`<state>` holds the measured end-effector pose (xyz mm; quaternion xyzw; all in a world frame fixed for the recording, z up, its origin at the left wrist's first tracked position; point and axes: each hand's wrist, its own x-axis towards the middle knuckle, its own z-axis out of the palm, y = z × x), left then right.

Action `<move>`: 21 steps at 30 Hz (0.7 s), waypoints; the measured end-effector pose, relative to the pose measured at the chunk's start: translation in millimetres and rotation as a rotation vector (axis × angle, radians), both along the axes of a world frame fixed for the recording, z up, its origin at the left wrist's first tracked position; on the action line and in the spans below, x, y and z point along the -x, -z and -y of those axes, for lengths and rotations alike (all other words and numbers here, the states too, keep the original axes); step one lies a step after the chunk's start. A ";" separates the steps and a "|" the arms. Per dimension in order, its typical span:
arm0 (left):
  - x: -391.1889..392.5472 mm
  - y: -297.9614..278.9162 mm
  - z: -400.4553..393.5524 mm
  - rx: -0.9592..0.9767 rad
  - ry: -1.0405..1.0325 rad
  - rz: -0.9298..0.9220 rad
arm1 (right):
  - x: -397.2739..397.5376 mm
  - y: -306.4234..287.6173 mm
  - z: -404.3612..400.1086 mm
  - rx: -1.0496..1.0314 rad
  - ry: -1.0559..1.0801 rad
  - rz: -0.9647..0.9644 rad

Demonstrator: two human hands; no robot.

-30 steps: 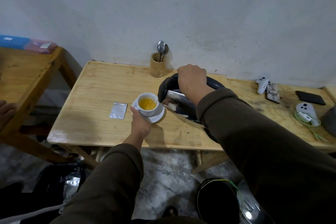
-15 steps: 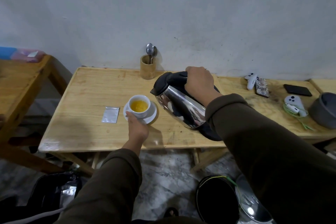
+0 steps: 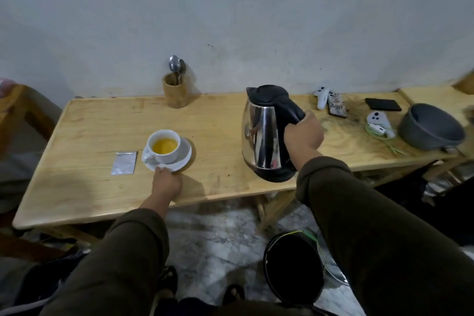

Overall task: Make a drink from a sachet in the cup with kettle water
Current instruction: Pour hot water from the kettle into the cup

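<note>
cup [image 3: 164,146] of yellow drink sits on a saucer [image 3: 179,159] whose near rim the left hand [image 3: 166,182] pinches; silver sachet [image 3: 124,166] lies just left of that grip. right hand [image 3: 302,136] is clenched round the handle of the upright kettle [image 3: 264,133], well right of the cup.

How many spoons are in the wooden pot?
2. Both stand bowl-up in the wooden pot at the back of the table by the wall: a bigger spoon on the left, a second spoon tucked just behind it. More could be hidden inside.
</note>
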<state>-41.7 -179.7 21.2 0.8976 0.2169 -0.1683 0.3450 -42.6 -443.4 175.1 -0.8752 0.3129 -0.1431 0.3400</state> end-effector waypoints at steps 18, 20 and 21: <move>-2.6 -0.4 19.6 -0.096 -0.065 -0.077 | 21.3 38.3 30.1 -0.182 0.160 0.115; -6.8 1.4 17.7 -0.080 -0.037 -0.067 | 19.2 38.6 28.1 -0.171 0.139 0.116; -9.2 6.5 14.1 -0.078 -0.043 -0.059 | 18.3 38.4 27.7 -0.171 0.139 0.115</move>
